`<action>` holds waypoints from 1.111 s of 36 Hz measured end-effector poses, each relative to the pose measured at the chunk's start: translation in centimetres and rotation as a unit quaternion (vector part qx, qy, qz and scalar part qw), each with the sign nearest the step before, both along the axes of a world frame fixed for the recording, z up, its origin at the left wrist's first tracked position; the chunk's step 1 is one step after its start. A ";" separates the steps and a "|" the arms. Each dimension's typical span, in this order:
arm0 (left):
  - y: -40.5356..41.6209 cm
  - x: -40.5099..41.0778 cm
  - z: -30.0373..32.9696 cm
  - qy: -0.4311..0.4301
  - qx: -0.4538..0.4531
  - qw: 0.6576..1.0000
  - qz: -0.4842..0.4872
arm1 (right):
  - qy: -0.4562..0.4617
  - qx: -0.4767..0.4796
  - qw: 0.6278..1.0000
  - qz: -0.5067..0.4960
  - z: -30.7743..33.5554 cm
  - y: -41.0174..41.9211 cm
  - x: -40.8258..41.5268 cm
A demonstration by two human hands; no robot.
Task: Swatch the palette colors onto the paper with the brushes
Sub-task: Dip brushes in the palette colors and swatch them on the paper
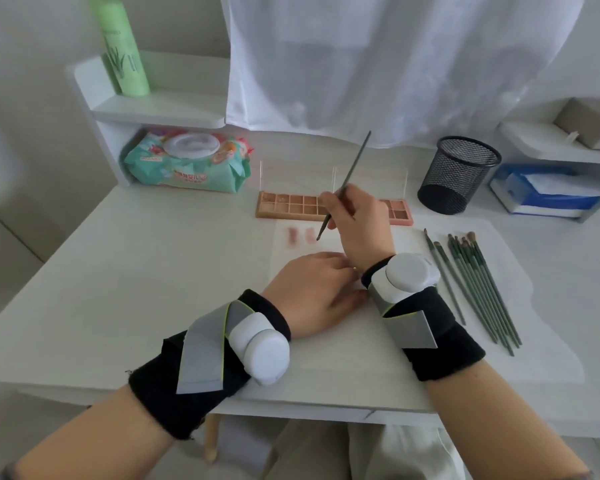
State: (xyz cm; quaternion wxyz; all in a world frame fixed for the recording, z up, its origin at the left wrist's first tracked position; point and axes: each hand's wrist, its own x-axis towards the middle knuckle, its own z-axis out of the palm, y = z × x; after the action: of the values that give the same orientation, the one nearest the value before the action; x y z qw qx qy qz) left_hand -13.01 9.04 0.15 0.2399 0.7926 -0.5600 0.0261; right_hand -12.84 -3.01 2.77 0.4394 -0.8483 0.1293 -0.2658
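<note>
We sit at a white desk (153,271) in what looks like a home room: a pack of baby wipes (187,162) under a small shelf (160,110), a green bottle (123,50) on it, a mesh pen cup (458,174), a tissue box (548,194), and a sheer white curtain (395,64) behind.

Left wrist: we see a wide black band (174,386) wrapped around it, soft like a sock.
Left strap: a grey strap (205,348) with a thin yellow-green edge crosses the band.
Left gadget: a round white gadget (260,351) sits on top.
Right wrist: we see the same black band (440,337), grey strap (407,327) and white gadget (407,277).
Legs: light tan trousers (312,452).
</note>
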 end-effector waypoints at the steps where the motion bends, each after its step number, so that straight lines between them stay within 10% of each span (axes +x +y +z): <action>1: 0.0 0.1 -0.1 0.001 -0.003 1.000 0.002 | -0.001 0.000 1.000 0.001 -0.1 0.0 0.1; 40: 0.1 0.4 -0.8 -0.018 -0.042 0.999 -0.010 | -0.033 -0.044 0.998 -0.005 -1.0 0.1 0.6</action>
State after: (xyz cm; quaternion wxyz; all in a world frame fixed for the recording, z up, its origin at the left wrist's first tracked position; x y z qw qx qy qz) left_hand -12.63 9.15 -0.64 0.2629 0.7758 -0.5704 0.0611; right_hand -12.28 -2.89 1.82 0.4044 -0.8566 0.1075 -0.3019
